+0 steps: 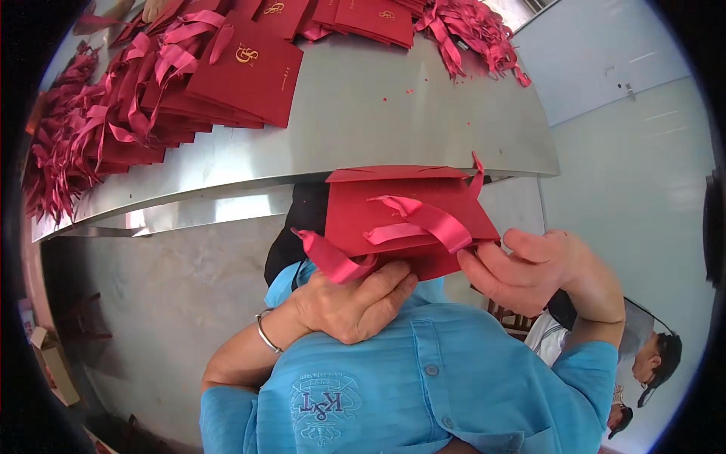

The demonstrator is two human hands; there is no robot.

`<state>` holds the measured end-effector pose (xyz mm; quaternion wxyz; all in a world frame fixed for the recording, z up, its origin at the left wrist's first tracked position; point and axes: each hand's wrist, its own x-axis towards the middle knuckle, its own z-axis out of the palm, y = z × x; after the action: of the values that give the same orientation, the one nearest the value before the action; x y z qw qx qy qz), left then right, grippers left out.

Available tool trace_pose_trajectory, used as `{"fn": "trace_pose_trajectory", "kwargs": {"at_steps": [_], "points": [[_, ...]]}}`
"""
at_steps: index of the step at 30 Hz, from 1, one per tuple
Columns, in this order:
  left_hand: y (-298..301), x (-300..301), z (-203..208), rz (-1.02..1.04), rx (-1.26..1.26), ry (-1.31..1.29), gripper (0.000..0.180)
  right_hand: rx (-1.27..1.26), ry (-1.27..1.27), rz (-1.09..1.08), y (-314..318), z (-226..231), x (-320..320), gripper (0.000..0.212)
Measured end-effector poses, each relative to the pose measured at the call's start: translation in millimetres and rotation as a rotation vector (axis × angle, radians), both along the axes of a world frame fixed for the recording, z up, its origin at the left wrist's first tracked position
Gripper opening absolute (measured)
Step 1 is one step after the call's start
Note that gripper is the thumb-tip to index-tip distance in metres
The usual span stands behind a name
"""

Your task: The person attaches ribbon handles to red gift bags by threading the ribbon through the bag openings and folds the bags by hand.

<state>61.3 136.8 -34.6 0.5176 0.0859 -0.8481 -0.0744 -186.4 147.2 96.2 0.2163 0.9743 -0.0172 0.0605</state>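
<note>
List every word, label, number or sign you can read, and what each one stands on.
I won't copy wording; here is where it stands.
Blue shirt: dark letters within an embroidered crest; its smaller lettering is hard to read.
Front red bag on the metal table: large gold letters; a tiny line, unreadable.
Held red bag: nothing readable.

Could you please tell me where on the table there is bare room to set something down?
Bare metal shows on the table between the left bags, the far bags and the far-right ribbons, with a few red specks. Left and far sides are crowded; the held bag covers part of the near edge.
</note>
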Motion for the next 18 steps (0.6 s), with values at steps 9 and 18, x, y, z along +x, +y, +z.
{"fn": "trace_pose_trajectory", "kwargs": {"at_steps": [9, 18], "points": [[3.7, 5.1, 6.3, -0.096, 0.075, -0.023, 0.031, 0.296, -0.18, -0.248, 9.9, -8.3, -8.0, 0.024], [-4.1, -10.1, 7.1, -0.009, 0.329, 0.009, 0.022, 0.602, -0.451, -0.376, -11.3, -33.9, -9.7, 0.018]]}}
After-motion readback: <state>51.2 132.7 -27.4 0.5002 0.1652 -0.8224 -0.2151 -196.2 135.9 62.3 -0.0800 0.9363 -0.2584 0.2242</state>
